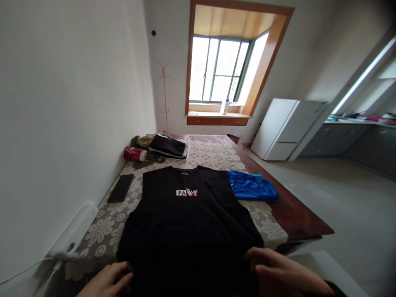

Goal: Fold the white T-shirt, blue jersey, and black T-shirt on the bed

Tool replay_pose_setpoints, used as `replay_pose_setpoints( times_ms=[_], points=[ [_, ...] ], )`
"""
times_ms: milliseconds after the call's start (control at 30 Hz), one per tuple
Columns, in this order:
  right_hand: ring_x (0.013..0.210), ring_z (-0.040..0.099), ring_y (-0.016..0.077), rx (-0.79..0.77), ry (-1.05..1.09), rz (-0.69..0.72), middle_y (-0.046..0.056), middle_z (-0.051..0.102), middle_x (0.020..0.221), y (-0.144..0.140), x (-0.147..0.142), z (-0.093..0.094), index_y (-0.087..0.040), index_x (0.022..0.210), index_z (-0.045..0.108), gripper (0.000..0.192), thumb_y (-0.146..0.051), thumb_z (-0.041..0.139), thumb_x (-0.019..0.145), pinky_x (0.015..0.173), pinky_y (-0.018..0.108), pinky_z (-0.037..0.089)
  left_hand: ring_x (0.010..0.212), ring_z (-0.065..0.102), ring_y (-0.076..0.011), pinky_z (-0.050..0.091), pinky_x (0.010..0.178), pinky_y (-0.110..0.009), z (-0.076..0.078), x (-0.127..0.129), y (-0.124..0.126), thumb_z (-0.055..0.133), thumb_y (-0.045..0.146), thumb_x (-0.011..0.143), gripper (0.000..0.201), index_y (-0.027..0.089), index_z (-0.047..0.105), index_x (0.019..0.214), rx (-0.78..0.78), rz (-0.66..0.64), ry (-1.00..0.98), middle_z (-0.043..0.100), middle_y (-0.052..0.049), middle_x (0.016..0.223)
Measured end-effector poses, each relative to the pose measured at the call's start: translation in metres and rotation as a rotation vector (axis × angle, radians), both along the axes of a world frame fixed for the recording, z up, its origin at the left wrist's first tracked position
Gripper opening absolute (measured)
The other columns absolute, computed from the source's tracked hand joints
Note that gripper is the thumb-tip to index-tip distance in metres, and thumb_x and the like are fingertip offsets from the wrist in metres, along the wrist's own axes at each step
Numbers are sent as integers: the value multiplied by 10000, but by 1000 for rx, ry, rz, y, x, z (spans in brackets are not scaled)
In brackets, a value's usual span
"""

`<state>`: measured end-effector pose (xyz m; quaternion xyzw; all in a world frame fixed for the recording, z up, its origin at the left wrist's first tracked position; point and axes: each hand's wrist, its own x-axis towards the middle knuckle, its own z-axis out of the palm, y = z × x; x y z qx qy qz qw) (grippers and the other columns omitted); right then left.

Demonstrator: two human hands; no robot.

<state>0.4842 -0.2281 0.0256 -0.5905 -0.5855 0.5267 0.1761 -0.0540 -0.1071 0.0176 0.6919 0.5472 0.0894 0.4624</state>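
A black shirt point(192, 222) with a small white-and-pink lettered print lies spread on the table, its neckline toward the far side. Its lower part reaches down to the bottom of the view. My left hand point(108, 279) is at the shirt's lower left edge, fingers curled closed on the fabric. At the lower right edge, my right hand point(278, 266) pinches the cloth between thumb and fingers. Close beside the shirt's right shoulder lies a folded blue garment point(253, 186). A dark flat phone-like object point(120, 188) rests to the left of the shirt.
A floral cloth point(100, 231) covers much of the dark red wooden table point(297, 214). Folded clothes point(168, 146) and a red pack point(135, 154) sit at the far left. A white power strip point(74, 231) stands by the wall. Farther off is a white refrigerator point(275, 128).
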Motion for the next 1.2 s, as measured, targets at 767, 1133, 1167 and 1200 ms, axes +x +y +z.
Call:
replay_pose_setpoints(
  times_ms=[767, 1133, 1167, 1200],
  points=[
    [974, 703, 318, 407, -1045, -160, 148, 740, 999, 273, -43, -9, -194, 1034, 601, 385, -528, 409, 1025, 811, 370, 456, 971, 621, -241, 414, 830, -354, 10, 156, 221, 465, 471, 958, 291, 218, 575, 867, 762, -12, 456, 680, -79, 967],
    [923, 684, 291, 475, -862, -247, 93, 722, 907, 280, -32, -27, -224, 930, 606, 257, -440, 480, 991, 824, 349, 424, 916, 646, -234, 427, 765, -323, -2, 156, 229, 435, 391, 955, 251, 227, 594, 851, 711, 16, 335, 694, -75, 919],
    [909, 680, 281, 486, -823, -280, 80, 716, 873, 281, -30, -27, -227, 897, 607, 259, -434, 479, 987, 814, 340, 426, 885, 652, -228, 431, 745, -315, -1, 154, 230, 432, 392, 953, 261, 228, 601, 839, 698, 40, 311, 696, -68, 892],
    [895, 675, 269, 501, -777, -315, 68, 709, 844, 281, -25, -27, -228, 862, 606, 277, -432, 465, 987, 801, 329, 430, 846, 656, -219, 436, 725, -307, 1, 152, 233, 424, 399, 954, 281, 229, 607, 826, 684, 67, 283, 697, -57, 859]
  ],
)
